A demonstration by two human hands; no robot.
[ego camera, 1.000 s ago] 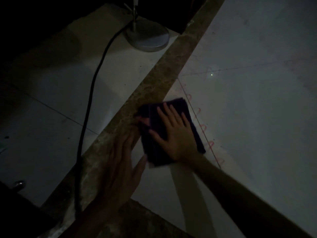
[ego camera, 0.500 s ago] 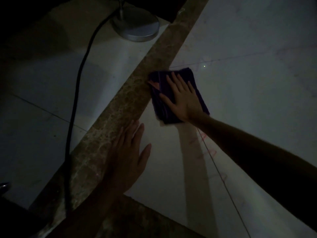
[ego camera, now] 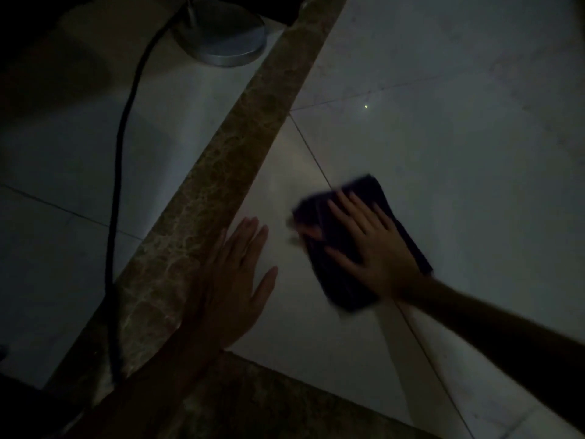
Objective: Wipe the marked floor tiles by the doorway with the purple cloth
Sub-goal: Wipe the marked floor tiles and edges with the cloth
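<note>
The folded purple cloth [ego camera: 342, 280] lies flat on the pale floor tiles [ego camera: 443, 172], straddling a grout line right of the brown marble threshold strip [ego camera: 221, 172]. My right hand [ego camera: 376, 248] presses down on the cloth with fingers spread; the cloth looks motion-blurred. My left hand [ego camera: 237, 280] rests flat, fingers apart, half on the threshold strip and half on the tile, holding nothing. No red marks show on the tile around the cloth in this dim light.
A round metal lamp base [ego camera: 221, 39] stands at the top beside the strip, with a black cable [ego camera: 118, 185] running down the left tiles. A second marble band [ego camera: 269, 403] crosses the bottom. Dark shapes fill the bottom left corner.
My right hand slid the cloth up along the strip, then back toward me and rightward away from it. The red marks near the grout line are no longer visible. My left hand stayed planted.
</note>
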